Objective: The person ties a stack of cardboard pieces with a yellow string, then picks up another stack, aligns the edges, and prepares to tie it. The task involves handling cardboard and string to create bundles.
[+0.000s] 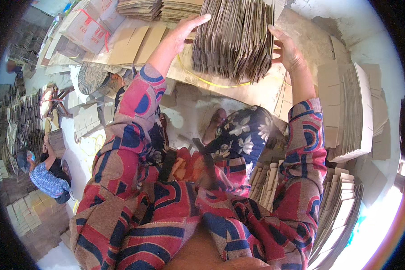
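Note:
A thick bundle of cardboard sheets (233, 40) stands on edge on a pale wooden table (252, 92) in front of me, its many brown edges packed side by side. My left hand (186, 30) presses against the bundle's left side, thumb stretched along its upper part. On the opposite side, my right hand (287, 48) bears on it with spread fingers. Between them the two hands squeeze the bundle. A yellow strap (207, 81) curves across the table below the bundle, running out from near my left wrist.
Flat cardboard pieces (130, 45) lie left of the bundle, by a white carton (86, 27) with red tape. Tall cardboard stacks (353, 112) stand at right, with more (339, 211) beside my right elbow. A person in blue (49, 177) sits far left among piles.

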